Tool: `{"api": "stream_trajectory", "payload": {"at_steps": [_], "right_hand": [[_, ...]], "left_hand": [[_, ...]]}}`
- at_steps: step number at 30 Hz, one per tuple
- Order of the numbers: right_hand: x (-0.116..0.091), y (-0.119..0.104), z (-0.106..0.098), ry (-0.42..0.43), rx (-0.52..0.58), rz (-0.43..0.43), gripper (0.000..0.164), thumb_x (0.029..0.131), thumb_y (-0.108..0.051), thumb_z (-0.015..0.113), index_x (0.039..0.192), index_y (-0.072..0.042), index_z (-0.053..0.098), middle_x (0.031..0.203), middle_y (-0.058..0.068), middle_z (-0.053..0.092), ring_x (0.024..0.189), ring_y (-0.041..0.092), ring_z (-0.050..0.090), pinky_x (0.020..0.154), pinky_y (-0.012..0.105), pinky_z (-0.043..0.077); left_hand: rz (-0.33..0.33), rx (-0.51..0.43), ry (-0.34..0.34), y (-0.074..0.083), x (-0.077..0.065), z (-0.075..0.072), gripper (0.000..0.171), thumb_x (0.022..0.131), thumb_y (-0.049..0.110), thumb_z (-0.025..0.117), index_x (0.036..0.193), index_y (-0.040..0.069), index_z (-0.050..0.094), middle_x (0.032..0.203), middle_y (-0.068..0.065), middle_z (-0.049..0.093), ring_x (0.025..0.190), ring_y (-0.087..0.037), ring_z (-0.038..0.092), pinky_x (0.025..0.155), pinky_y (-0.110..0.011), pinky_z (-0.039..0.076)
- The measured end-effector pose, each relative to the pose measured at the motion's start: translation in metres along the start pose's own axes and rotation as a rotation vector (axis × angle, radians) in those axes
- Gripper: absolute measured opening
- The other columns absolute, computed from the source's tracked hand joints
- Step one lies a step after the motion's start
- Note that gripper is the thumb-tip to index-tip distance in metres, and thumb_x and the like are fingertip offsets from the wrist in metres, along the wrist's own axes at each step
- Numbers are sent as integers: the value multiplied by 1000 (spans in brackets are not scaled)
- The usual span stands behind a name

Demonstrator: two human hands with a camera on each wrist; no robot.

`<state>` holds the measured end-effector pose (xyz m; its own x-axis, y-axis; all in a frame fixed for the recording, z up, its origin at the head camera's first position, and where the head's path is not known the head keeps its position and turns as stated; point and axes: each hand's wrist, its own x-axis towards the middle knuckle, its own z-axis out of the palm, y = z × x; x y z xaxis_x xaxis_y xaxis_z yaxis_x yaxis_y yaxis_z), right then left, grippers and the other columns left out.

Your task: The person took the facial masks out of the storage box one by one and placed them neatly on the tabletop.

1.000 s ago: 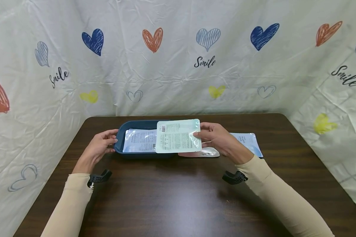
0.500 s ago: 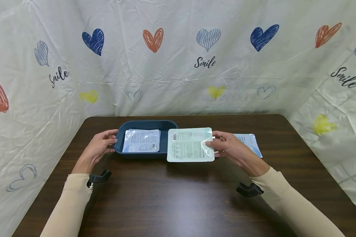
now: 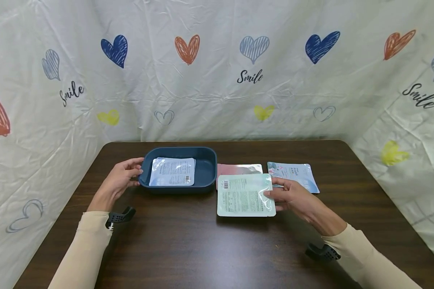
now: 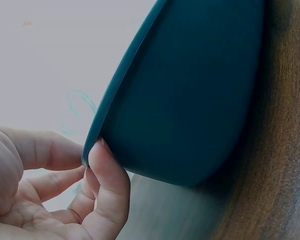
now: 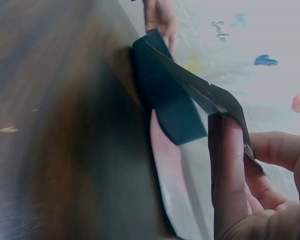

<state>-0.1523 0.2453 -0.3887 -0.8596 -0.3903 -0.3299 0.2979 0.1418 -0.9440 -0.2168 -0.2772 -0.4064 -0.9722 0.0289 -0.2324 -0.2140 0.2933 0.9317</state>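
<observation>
My left hand (image 3: 121, 179) pinches the left end of a dark blue tray (image 3: 209, 172); in the left wrist view, thumb and fingers meet on the tray's rim (image 4: 121, 75). Flat in the tray's left part lie blue-white sachets (image 3: 172, 171), the top one printed with text. With my right hand (image 3: 296, 200) I hold a pale green sachet (image 3: 244, 198) by its right edge, thumb on top, raised above the table. In the right wrist view this sachet (image 5: 202, 92) is seen nearly edge-on and looks dark, pinched between thumb and fingers.
A pink sachet (image 3: 238, 169) lies right of the tray, partly covered from view by the green one. Behind my right hand rests a light blue sachet (image 3: 293, 173). The brown table (image 3: 188, 249) backs onto a white curtain (image 3: 217, 88) with hearts.
My right hand has carried the green sachet away from above the tray, to the right and toward me, uncovering the tray's right part. The left hand stays on the rim.
</observation>
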Motion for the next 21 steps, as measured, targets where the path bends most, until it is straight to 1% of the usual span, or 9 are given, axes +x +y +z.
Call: {"api": "stream_trajectory", "payload": {"at_steps": [7, 14, 17, 21], "right_hand": [[-10, 16, -2, -55, 1, 38, 54, 98, -15, 66, 142, 5, 44, 112, 4, 74, 98, 23, 73, 81, 41, 60], [-14, 26, 4, -98, -3, 61, 46, 98, -14, 67, 134, 6, 48, 114, 10, 74, 98, 24, 73, 80, 42, 61], [-15, 29, 6, -90, -25, 65, 42, 97, -13, 67, 131, 7, 50, 115, 11, 74, 96, 23, 73, 78, 41, 61], [-14, 30, 11, -61, -89, 53, 41, 96, -12, 68, 128, 9, 52, 111, 11, 74, 92, 21, 72, 75, 38, 62]], "left_hand": [[-6, -2, 2, 0, 1, 0, 56, 104, 8, 54, 157, 11, 38, 123, -12, 45, 94, -20, 58, 77, -27, 58], [-6, 0, 1, -1, 2, 0, 56, 104, 9, 54, 157, 11, 38, 122, -11, 45, 94, -19, 58, 77, -26, 58], [-8, -1, 2, -2, 2, 0, 56, 104, 9, 54, 157, 11, 38, 121, -11, 45, 94, -19, 58, 77, -26, 58], [-7, 5, 6, -2, 3, 0, 56, 104, 9, 54, 157, 11, 38, 122, -11, 45, 95, -20, 57, 77, -26, 58]]}}
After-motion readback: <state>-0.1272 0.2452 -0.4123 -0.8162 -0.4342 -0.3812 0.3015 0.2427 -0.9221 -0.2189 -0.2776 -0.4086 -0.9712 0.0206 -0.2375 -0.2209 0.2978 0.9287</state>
